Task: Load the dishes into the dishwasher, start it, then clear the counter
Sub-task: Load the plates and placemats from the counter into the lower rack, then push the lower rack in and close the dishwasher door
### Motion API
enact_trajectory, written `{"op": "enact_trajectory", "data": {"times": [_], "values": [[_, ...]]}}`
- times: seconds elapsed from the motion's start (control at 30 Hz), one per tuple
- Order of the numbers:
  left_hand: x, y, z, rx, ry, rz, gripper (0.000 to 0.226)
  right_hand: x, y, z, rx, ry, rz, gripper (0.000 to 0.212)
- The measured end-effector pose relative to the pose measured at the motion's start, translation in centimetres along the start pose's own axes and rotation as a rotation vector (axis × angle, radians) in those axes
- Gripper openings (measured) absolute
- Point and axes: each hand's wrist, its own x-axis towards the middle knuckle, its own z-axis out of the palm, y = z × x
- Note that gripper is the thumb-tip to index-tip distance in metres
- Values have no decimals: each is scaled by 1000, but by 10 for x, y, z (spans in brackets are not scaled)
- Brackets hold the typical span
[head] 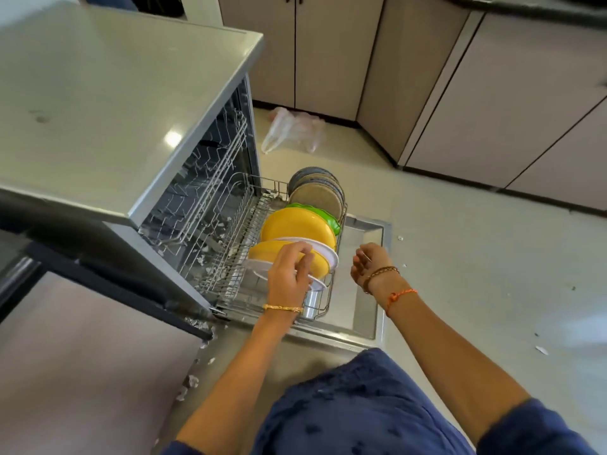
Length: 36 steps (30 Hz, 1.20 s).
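Two hands seen: white plate (323, 252) pinched by left hand (289, 277) fingers over pulled-out rack (253, 218); right hand (369, 262) loosely curled, nothing held. Plate could be chipped if knocked against yellow plates (297, 226).

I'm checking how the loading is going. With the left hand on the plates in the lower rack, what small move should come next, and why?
Probably seat that white plate down between the tines and let go. The left hand pinches its rim among upright yellow plates in the pulled-out lower rack, while the right hand hovers beside it holding nothing.
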Motion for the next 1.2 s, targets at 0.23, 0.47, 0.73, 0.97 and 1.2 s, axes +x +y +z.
{"op": "enact_trajectory", "data": {"times": [0.23, 0.47, 0.73, 0.97, 1.2], "values": [[33, 29, 69, -306, 140, -498, 26, 34, -55, -28, 89, -14, -88, 22], [62, -10, 195, -810, 296, -1432, 40, 101, -145, -71, -223, -110, -135, 15], [76, -2, 282, -895, 614, -1542, 44, 165, -224, -101, -629, -222, -52, 13], [94, -14, 287, -867, 875, -1545, 58, 219, -218, -49, -903, -372, -42, 31], [109, -82, 326, -968, 1177, -1615, 63, 299, -217, -18, -1208, -449, 39, 86]]}}
